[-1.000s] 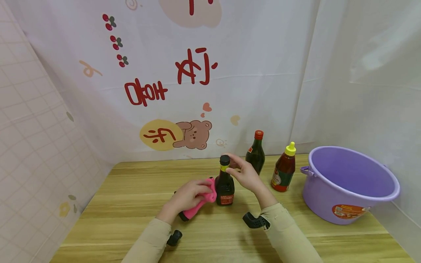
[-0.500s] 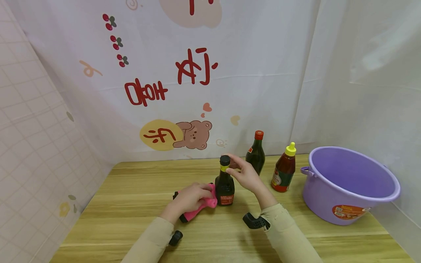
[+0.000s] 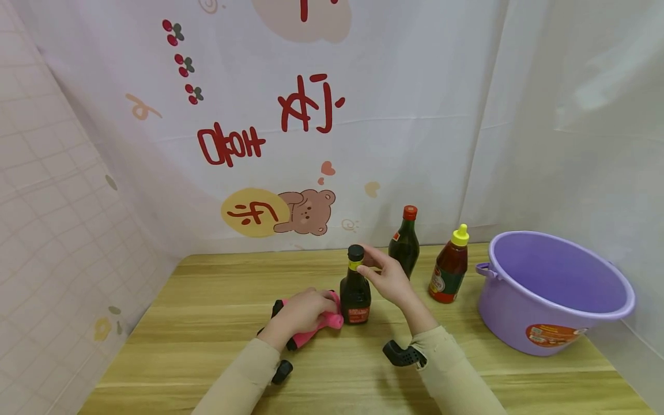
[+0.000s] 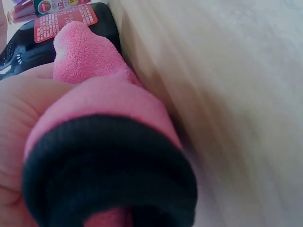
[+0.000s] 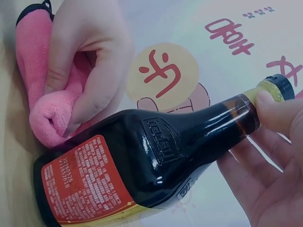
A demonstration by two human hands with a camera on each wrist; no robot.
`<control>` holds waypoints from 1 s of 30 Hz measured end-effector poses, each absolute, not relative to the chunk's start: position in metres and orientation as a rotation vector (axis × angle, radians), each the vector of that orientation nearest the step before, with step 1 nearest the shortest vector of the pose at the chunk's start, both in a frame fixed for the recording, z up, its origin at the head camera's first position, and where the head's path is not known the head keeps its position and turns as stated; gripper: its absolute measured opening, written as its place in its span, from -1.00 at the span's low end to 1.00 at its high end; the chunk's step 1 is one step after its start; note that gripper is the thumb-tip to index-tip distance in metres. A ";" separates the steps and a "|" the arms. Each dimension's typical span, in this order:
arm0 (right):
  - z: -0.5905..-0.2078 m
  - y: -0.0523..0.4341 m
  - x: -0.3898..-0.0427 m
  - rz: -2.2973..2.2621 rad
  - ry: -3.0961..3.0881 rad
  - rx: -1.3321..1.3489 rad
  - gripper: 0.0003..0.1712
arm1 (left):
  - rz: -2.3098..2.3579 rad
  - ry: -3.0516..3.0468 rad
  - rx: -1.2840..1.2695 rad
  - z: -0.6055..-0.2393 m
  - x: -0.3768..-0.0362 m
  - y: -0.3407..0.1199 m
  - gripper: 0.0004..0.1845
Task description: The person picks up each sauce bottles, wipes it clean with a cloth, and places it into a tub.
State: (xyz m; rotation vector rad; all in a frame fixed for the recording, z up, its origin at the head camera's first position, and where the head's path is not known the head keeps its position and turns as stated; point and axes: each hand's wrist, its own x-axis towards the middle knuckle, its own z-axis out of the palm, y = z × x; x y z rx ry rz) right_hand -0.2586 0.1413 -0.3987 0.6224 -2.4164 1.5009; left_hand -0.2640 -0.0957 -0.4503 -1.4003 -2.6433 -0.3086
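Observation:
A dark sauce bottle (image 3: 355, 297) with a black cap, yellow neck band and red label stands upright on the table. Thumb and fingers of my right hand (image 3: 388, 278) grip its neck just under the cap. Low on the bottle's left side, my left hand (image 3: 306, 311) pinches a bunched pink cloth (image 3: 316, 331) with black edging. In the right wrist view a folded end of the cloth (image 5: 49, 118) comes right up to the bottle's lower body. The cloth's black edge (image 4: 109, 146) fills the front of the left wrist view.
Behind my right hand stands a green bottle (image 3: 404, 248) with a red cap. A red sauce bottle (image 3: 448, 274) with a yellow nozzle is right of it. A purple bucket (image 3: 519, 317) occupies the table's right side. A printed white curtain (image 3: 415, 115) hangs behind the wooden table (image 3: 218, 311).
My left hand with the cloth has shifted slightly lower against the bottle's side, and its wrist has moved a little right. My right hand keeps its grip on the neck.

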 end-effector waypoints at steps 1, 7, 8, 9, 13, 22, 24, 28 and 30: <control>-0.399 0.141 -0.258 1.508 -2.413 0.620 -0.45 | -0.320 -2.643 -1.395 -0.450 -0.264 -0.096 -0.88; -0.402 0.138 -0.254 1.539 -2.347 0.616 -0.42 | -0.394 -2.631 -1.344 -0.452 -0.261 -0.105 -0.86; -0.403 0.137 -0.253 1.525 -2.333 0.613 -0.41 | -0.396 -2.626 -1.337 -0.451 -0.261 -0.107 -0.82; -0.404 0.136 -0.253 1.503 -2.319 0.606 -0.40 | -0.398 -2.623 -1.331 -0.451 -0.261 -0.108 -0.80; -0.406 0.131 -0.249 1.366 -2.267 0.547 -0.35 | -0.443 -2.585 -1.323 -0.448 -0.261 -0.115 -0.78; -0.399 0.116 -0.244 1.077 -2.262 0.367 -0.25 | -0.510 -2.563 -1.213 -0.433 -0.259 -0.127 -0.71; -0.398 0.114 -0.243 1.037 -2.268 0.333 -0.26 | -0.526 -2.545 -1.204 -0.430 -0.258 -0.128 -0.72; -0.395 0.110 -0.243 0.999 -2.277 0.295 -0.32 | -0.552 -2.513 -1.192 -0.428 -0.256 -0.131 -0.73; -0.395 0.109 -0.243 0.986 -2.275 0.286 -0.35 | -0.555 -2.506 -1.185 -0.427 -0.256 -0.132 -0.72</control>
